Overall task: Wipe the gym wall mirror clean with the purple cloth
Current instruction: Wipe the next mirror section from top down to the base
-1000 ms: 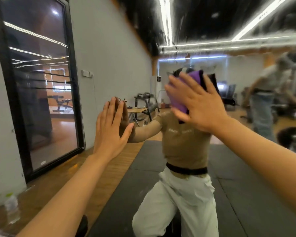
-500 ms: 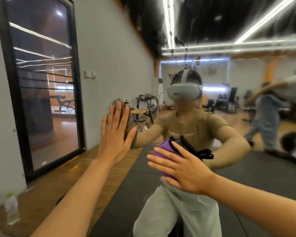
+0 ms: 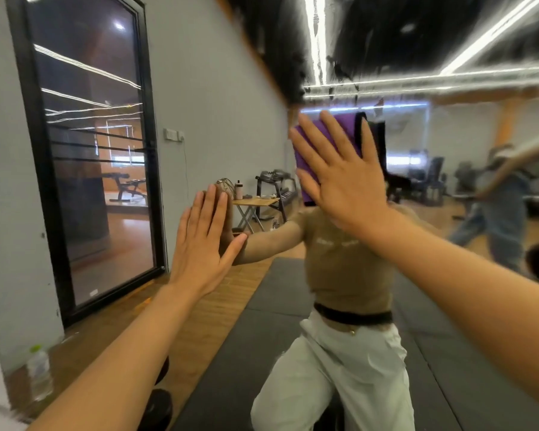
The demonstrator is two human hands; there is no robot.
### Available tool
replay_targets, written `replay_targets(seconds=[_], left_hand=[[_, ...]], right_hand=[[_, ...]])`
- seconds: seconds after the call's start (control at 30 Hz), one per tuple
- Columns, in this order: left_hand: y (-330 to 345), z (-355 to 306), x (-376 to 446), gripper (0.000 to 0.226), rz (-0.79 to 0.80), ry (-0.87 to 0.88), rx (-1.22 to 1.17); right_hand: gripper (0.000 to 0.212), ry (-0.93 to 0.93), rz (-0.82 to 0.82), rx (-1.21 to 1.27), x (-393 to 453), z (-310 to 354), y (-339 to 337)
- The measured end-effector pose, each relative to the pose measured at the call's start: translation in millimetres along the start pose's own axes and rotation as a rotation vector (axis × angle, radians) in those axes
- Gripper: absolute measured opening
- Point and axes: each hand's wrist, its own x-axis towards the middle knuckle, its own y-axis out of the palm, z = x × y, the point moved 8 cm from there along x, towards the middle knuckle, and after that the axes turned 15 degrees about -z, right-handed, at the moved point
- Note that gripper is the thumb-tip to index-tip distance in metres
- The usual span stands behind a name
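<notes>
right hand flat, fingers spread wide, pressing the purple cloth against the mirror high up, over the reflected head. cloth sits under the palm, its edges showing past the fingertips. left hand lower and to the left, apart from the cloth, fingers straight and together, palm on the glass, holding nothing.

The room is brightly and evenly lit from long white ceiling strip lights at twelve to two o'clock, which streak and smear with glare; the tall black-framed glass door at nine o'clock mirrors them as thin bright lines; the reflected figure in blue trousers at three o'clock is heavily motion-blurred; straight edges bow outward toward the borders; shadows are soft and faint.
</notes>
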Motion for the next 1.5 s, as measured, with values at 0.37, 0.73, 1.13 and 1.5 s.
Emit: replay_targets(seconds=[0.37,0.73,1.13,1.5], left_hand=[[-1.5,10.3,-0.2,0.066,0.021,0.077,-0.011],[-6.1,15.0,0.4,0.065,0.024,0.078,-0.079],[-5.6,16.6,-0.6,0.062,-0.019,0.141,-0.016],[-2.9,17.9,-1.4,0.064,-0.046,0.133,-0.057]], right_hand=[[0.059,-0.739,0.273,0.28,-156.1,132.6,-15.0],[0.06,-0.136,0.091,0.166,37.7,38.1,11.4],[0.061,-0.636,0.178,0.178,-124.2,137.8,-13.4],[0.059,-0.271,0.038,0.23,41.8,28.2,7.7]])
